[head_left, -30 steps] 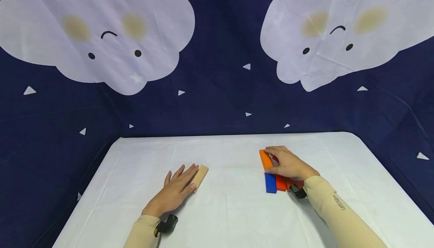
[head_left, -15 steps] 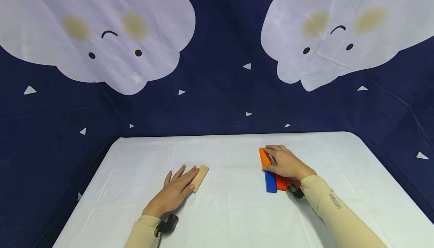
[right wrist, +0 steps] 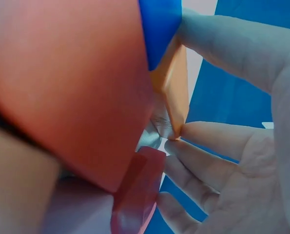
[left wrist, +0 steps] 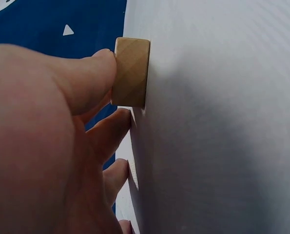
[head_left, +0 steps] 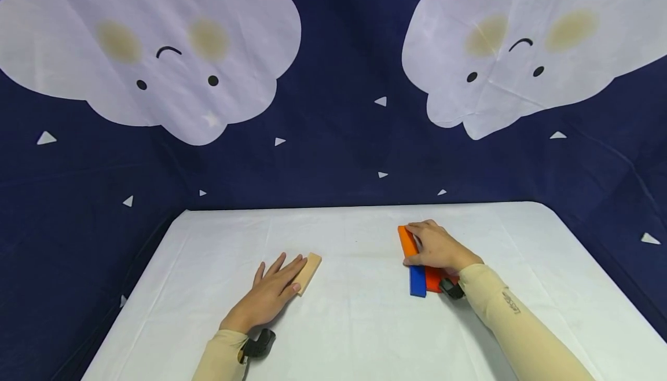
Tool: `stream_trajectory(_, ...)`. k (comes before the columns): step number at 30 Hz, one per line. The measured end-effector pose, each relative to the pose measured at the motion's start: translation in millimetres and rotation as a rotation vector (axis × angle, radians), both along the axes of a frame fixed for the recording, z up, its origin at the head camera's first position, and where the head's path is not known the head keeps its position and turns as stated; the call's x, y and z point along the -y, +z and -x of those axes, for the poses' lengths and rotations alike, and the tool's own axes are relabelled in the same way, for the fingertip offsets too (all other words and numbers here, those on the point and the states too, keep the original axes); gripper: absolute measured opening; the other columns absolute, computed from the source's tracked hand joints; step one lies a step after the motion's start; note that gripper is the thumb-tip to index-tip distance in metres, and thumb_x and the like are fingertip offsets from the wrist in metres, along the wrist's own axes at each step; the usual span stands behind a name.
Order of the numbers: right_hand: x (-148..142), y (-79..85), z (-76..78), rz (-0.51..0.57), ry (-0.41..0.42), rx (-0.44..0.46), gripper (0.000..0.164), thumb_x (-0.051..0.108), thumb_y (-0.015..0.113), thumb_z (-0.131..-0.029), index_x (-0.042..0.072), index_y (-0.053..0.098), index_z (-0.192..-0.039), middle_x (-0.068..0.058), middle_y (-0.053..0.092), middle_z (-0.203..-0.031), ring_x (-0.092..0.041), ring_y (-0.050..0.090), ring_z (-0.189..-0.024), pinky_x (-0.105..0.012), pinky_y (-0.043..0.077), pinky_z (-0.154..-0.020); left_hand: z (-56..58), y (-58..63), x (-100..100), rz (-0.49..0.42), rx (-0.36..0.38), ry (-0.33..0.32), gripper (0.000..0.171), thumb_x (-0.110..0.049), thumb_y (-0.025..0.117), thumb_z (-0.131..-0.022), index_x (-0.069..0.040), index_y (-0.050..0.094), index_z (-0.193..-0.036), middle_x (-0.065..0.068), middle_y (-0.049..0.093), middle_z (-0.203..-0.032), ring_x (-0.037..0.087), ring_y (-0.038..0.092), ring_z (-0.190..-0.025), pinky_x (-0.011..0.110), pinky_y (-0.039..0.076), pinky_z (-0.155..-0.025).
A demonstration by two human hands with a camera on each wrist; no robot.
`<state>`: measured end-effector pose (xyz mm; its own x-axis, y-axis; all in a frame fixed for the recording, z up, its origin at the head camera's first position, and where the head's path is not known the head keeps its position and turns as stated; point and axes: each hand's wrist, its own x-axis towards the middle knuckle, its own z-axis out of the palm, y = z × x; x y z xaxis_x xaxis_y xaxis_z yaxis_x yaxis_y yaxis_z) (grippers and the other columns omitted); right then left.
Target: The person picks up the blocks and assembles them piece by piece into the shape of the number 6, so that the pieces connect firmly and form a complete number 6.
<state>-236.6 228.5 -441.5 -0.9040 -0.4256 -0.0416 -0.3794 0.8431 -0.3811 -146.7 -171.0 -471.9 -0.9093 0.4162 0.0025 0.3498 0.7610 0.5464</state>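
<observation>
My left hand (head_left: pixel 263 300) lies with straight fingers over a plain wooden block (head_left: pixel 311 268) at the left middle of the table. In the left wrist view the thumb rests on that block near its end. Farther right, my right hand (head_left: pixel 443 248) pinches an orange block (head_left: pixel 408 242) between thumb and fingertips. This orange block sits at the far end of a blue block (head_left: pixel 417 281). Beside the blue one lies a red block (head_left: pixel 432 279), partly covered by my hand and wrist. Another reddish piece (right wrist: pixel 140 190) shows near my fingertips in the right wrist view.
A white cloth-covered table (head_left: pixel 354 323) holds the blocks. Behind it hangs a dark blue curtain (head_left: pixel 339 80) with white clouds and small triangles. A black wrist camera (head_left: pixel 259 343) sits at my left wrist, another black camera (head_left: pixel 451 288) at my right.
My right hand has shifted slightly left and away from me, with the orange block moving a little farther toward the back. My left hand and the wooden block stay put.
</observation>
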Motion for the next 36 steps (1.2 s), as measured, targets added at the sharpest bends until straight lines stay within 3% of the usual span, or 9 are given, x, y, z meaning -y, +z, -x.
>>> stream_trajectory(12,1,-1.1,0.6,0.044,-0.094,-0.048,0.089,0.05,0.088,-0.071,-0.005,0.06,-0.135,-0.021,0.061,-0.134,-0.034,0.05,-0.12,-0.056,0.041,-0.107,0.3,-0.2,0,0.005,0.003,0.0,0.055,-0.036,0.044,-0.108,-0.015,0.036,-0.157,0.006,0.034,-0.161,0.037,0.014,-0.153,0.07,-0.003,-0.115)
stream_trajectory(25,23,7.2,-3.2,0.082,-0.104,-0.175,0.086,0.053,0.085,-0.073,-0.003,0.062,-0.133,-0.019,0.064,-0.131,-0.035,0.051,-0.125,-0.054,0.042,-0.107,1.3,-0.1,0,0.01,0.006,0.003,0.055,-0.035,0.045,-0.107,-0.016,0.036,-0.158,0.006,0.034,-0.161,0.037,0.014,-0.153,0.069,-0.003,-0.115)
stream_trajectory(36,48,11.9,-5.3,0.086,-0.124,-0.181,0.09,0.061,0.079,-0.075,-0.004,0.06,-0.133,-0.02,0.061,-0.134,-0.04,0.048,-0.129,-0.056,0.043,-0.106,1.2,0.6,-1,0.007,0.011,0.007,0.055,-0.036,0.045,-0.107,-0.016,0.036,-0.157,0.006,0.035,-0.161,0.037,0.014,-0.152,0.069,-0.003,-0.115)
